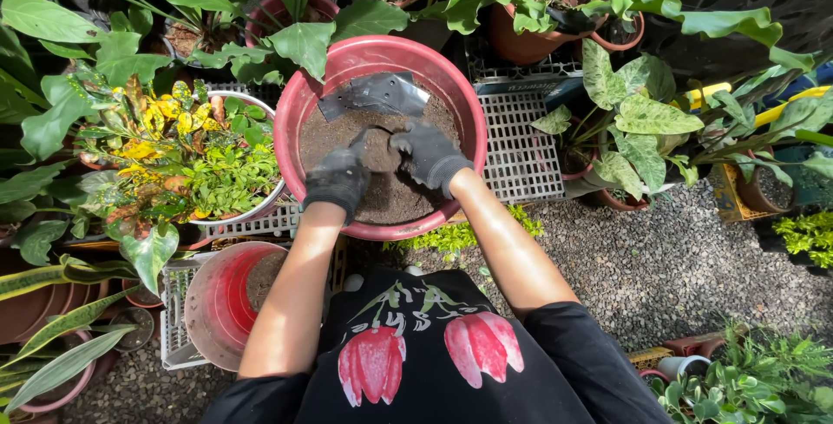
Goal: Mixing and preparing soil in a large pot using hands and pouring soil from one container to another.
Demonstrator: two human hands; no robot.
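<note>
At far left, a croton (pixel 178 142) in a white pot is seen beside a tipped red bucket (pixel 227 302), some soil left inside. At centre, a red basin (pixel 379 59) is shown roughly half filled with dark soil (pixel 334 138), a scrap of black plastic (pixel 375 94) lying on its far side. The gloved left hand (pixel 337 179) and right hand (pixel 429 155) are pressed together into the soil, fingers curled around a clump. Mixing appears under way; nothing has yet been planted. Grey crates (pixel 519 142) and a speckled-leaf plant (pixel 633 116) are seen at right.
</note>
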